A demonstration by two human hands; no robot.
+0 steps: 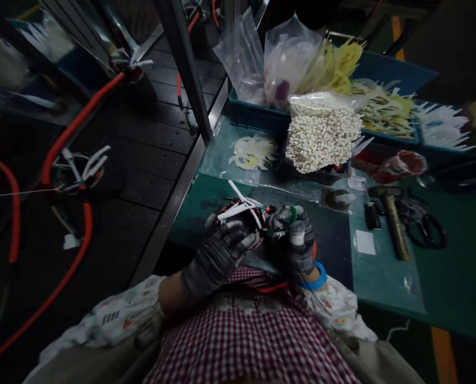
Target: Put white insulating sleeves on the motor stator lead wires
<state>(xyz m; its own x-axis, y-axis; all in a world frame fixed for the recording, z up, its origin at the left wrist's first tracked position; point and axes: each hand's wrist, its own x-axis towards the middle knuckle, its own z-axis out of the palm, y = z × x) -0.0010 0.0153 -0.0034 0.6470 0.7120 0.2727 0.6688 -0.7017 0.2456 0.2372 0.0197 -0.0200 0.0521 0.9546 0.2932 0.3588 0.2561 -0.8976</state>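
On the green table before me sits what looks like a motor stator (227,205), a dark ring with copper windings. White sleeved leads (243,207) stick up from it. My left hand (216,258), in a dark grey glove, curls around the ring's near left side. At its right, my right hand (302,240) is closed with thumb and fingers drawn together beside a small green piece (292,213); what exactly they pinch is hidden. An orange cable (314,249) shows by the right palm and runs below the hands.
A bag of white beads (322,133) stands behind the hands, near pale plastic strips (254,152). Blue bins (258,114) line the back. A hammer (395,224), scissors (426,229) and a dark-handled tool (372,215) lie right. Left, similar wired parts (80,173) stand on a slatted conveyor (142,176).
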